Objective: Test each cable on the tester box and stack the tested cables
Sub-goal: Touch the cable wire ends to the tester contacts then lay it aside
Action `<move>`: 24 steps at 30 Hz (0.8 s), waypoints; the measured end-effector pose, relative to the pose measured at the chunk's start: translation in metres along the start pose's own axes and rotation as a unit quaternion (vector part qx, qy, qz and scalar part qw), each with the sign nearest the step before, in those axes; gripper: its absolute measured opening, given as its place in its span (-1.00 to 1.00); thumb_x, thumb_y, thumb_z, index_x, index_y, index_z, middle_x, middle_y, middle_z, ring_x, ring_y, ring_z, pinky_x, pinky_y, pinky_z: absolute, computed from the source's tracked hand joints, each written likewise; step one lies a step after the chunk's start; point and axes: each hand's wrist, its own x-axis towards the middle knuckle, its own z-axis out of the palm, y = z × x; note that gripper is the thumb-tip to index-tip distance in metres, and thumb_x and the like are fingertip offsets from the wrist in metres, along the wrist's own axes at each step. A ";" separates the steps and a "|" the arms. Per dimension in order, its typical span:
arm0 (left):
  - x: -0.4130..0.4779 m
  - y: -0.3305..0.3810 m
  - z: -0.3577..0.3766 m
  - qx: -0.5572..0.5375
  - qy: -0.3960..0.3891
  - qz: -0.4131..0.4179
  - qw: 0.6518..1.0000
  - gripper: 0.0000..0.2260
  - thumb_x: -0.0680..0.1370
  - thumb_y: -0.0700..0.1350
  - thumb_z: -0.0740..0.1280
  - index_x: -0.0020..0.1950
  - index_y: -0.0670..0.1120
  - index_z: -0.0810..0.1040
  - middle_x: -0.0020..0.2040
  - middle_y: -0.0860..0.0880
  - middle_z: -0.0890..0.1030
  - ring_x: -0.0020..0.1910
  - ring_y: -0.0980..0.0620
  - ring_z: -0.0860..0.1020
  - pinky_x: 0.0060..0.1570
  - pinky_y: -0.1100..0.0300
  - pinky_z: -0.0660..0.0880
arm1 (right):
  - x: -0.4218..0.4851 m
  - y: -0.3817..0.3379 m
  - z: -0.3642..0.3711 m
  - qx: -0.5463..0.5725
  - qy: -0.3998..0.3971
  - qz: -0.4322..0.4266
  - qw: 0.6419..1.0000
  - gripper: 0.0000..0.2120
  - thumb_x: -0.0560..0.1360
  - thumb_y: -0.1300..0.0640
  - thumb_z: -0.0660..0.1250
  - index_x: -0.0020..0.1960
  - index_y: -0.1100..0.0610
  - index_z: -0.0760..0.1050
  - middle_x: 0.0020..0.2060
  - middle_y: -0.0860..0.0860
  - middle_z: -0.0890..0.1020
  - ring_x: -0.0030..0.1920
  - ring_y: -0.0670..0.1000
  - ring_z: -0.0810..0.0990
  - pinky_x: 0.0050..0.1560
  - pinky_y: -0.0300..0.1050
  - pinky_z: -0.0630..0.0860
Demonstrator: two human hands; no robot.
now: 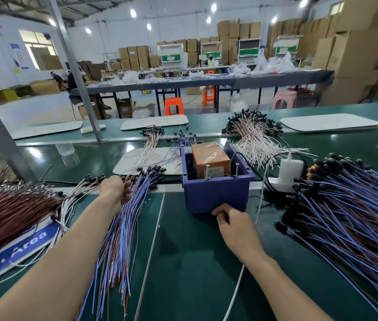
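The left hand (116, 191) curls its fingers on the cables (123, 228) near their black heads; they run long toward the near table (183, 262) edge. The box (215, 195) sits just right of them. The right hand (236, 223) is curled at its front; holding what, I cannot tell

left hand (116, 189) bare | right hand (236, 228) bare | forearms apparently bare throughout
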 end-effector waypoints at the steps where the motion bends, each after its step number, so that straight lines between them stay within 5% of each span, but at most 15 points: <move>1: 0.000 0.001 -0.002 0.002 -0.004 -0.010 1.000 -0.77 0.60 -0.34 -0.05 -0.08 -0.15 0.36 -0.33 -0.07 0.40 -0.67 0.15 0.28 -0.67 0.44 0.17 | 0.000 0.000 0.000 0.000 0.000 0.000 1.000 -0.79 0.64 0.11 0.20 0.01 -0.11 0.57 -0.41 -0.18 0.53 -0.44 -0.15 0.47 -0.43 -0.28 0.23; 5: -0.009 0.007 -0.008 -0.019 -0.050 0.004 0.999 -0.76 0.68 -0.27 0.09 -0.14 -0.12 0.42 -0.34 0.01 0.30 -0.68 0.21 0.19 -0.71 0.37 0.10 | -0.001 -0.002 0.000 0.005 0.003 -0.002 1.000 -0.79 0.63 0.11 0.20 -0.04 -0.15 0.54 -0.42 -0.18 0.54 -0.41 -0.15 0.52 -0.47 -0.30 0.30; 8: -0.032 0.019 -0.003 -0.025 -0.060 0.143 0.988 -0.82 0.71 -0.17 0.15 0.15 -0.14 0.54 -0.31 0.03 0.35 -0.51 0.18 0.23 -0.62 0.34 0.19 | -0.001 0.000 0.000 0.050 0.004 0.011 0.999 -0.74 0.61 0.12 0.22 -0.12 -0.21 0.52 -0.42 -0.17 0.59 -0.38 -0.18 0.54 -0.46 -0.33 0.36; 13: -0.106 0.011 0.017 0.100 -0.073 0.516 0.847 -0.81 0.69 -0.07 0.20 0.22 0.04 0.58 -0.27 0.00 0.53 -0.44 0.15 0.34 -0.48 0.30 0.30 | -0.001 -0.006 -0.012 0.292 0.035 0.062 0.954 -0.66 0.63 0.20 0.21 -0.11 -0.14 0.65 -0.38 -0.08 0.62 -0.41 -0.10 0.50 -0.37 -0.21 0.43; 16: -0.149 -0.018 0.032 0.174 -0.107 0.628 0.751 -0.78 0.67 -0.06 0.21 0.23 0.01 0.60 -0.16 0.15 0.55 -0.29 0.24 0.48 -0.26 0.38 0.41 | -0.001 -0.014 -0.034 0.507 0.062 0.091 0.855 -0.68 0.68 0.12 0.13 0.01 0.04 0.68 -0.29 0.03 0.68 -0.32 -0.01 0.62 -0.25 -0.11 0.48; 20: -0.175 -0.063 0.051 0.307 -0.139 0.730 0.595 -0.76 0.67 -0.10 0.23 0.20 -0.08 0.66 -0.17 0.04 0.58 -0.39 0.07 0.54 -0.50 0.15 0.49 | -0.001 -0.017 -0.072 0.783 0.029 0.091 0.615 -0.61 0.62 -0.10 0.18 0.08 0.09 0.70 -0.07 0.08 0.72 -0.10 0.06 0.70 0.07 -0.03 0.64; 22: -0.176 -0.077 0.056 0.365 -0.148 0.744 0.540 -0.76 0.66 -0.09 0.22 0.17 -0.05 0.68 -0.22 0.04 0.56 -0.44 0.01 0.52 -0.61 0.11 0.42 | -0.002 -0.012 -0.088 0.832 0.027 0.090 0.546 -0.68 0.59 -0.08 0.23 0.05 0.07 0.69 -0.21 -0.01 0.64 -0.29 -0.04 0.60 -0.16 -0.16 0.63; 24: -0.173 -0.084 0.057 0.410 -0.161 0.738 0.511 -0.74 0.65 -0.05 0.20 0.14 -0.02 0.68 -0.23 0.06 0.54 -0.46 0.01 0.50 -0.63 0.14 0.38 | -0.006 -0.003 -0.097 0.839 0.009 0.098 0.536 -0.75 0.57 -0.05 0.25 0.02 0.04 0.64 -0.39 -0.11 0.40 -0.46 -0.14 0.29 -0.46 -0.32 0.39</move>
